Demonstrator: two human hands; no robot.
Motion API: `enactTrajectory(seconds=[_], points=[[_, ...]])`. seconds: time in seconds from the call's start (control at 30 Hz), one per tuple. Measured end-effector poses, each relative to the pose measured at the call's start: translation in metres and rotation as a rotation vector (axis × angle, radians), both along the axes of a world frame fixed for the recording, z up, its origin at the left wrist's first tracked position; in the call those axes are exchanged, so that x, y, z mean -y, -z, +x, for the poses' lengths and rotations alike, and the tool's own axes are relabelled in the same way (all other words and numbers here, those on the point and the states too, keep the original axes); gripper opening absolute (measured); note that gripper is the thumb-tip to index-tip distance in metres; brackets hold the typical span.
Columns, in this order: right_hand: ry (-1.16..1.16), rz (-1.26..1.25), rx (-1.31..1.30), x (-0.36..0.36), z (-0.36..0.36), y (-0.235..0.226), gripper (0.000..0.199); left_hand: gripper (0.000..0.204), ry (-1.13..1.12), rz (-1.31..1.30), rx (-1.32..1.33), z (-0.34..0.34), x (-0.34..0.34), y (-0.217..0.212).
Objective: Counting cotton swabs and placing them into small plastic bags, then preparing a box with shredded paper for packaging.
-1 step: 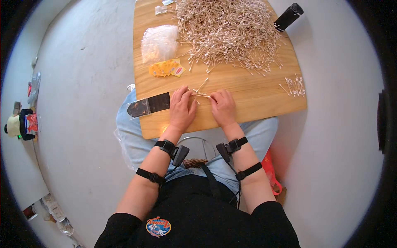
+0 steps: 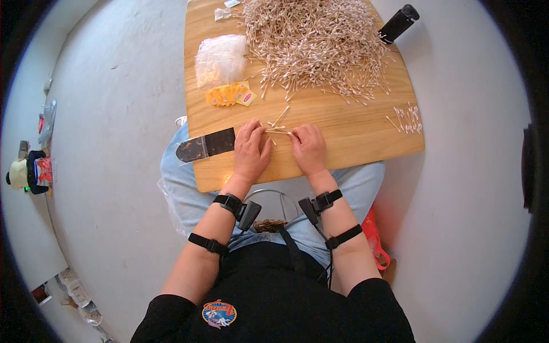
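Observation:
My left hand [image 2: 250, 150] rests over the near part of the wooden table, its fingers closed around the ends of a few cotton swabs [image 2: 278, 132]. These thin sticks with white tips reach across the gap toward my right hand [image 2: 310, 148]. There the fingertips are drawn together at the swab tips. One more cotton swab [image 2: 281, 116] slants away from me just beyond the fingers. Beside my left hand lies a flat clear bag with a dark panel [image 2: 220, 142]. The undersides of both hands are hidden.
A large heap of cotton swabs [image 2: 320, 46] covers the far side of the table [image 2: 354, 131]. Clear plastic bags [image 2: 222, 60] and yellow cards [image 2: 230, 94] lie at the left. A row of swabs [image 2: 407, 119] is at the right edge, below a black cylinder [image 2: 399, 24].
The cotton swabs between my hands have shifted and spread slightly, and the slanting one has moved a little. My hands stay nearly where they were.

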State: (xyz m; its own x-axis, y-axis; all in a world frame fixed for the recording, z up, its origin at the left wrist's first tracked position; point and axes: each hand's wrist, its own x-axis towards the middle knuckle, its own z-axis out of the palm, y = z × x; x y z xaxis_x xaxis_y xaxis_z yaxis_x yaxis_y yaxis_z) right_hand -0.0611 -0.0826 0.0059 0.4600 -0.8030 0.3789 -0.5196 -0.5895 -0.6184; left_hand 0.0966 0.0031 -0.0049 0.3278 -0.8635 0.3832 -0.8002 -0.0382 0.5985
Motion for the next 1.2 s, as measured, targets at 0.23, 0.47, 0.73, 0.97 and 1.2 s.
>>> enactTrajectory(seconds=[0.23, 0.47, 0.73, 0.97, 1.2], points=[[0.031, -0.027, 0.107, 0.001, -0.002, 0.002, 0.013, 0.026, 0.053, 0.014, -0.020, 0.002, -0.006, 0.000], [-0.015, 0.060, 0.204, -0.013, -0.018, 0.004, 0.015, 0.040, 0.016, -0.029, 0.000, 0.001, -0.002, -0.007], [-0.113, 0.070, 0.037, -0.027, -0.019, -0.010, 0.013, 0.026, 0.182, 0.086, 0.056, 0.026, 0.013, -0.013], [-0.072, 0.080, 0.068, -0.023, -0.023, -0.006, 0.009, 0.011, 0.257, 0.160, 0.197, 0.031, 0.012, -0.018], [-0.129, 0.105, 0.000, -0.015, -0.027, -0.010, 0.008, 0.014, 0.079, 0.332, -0.153, 0.025, -0.003, -0.020]])
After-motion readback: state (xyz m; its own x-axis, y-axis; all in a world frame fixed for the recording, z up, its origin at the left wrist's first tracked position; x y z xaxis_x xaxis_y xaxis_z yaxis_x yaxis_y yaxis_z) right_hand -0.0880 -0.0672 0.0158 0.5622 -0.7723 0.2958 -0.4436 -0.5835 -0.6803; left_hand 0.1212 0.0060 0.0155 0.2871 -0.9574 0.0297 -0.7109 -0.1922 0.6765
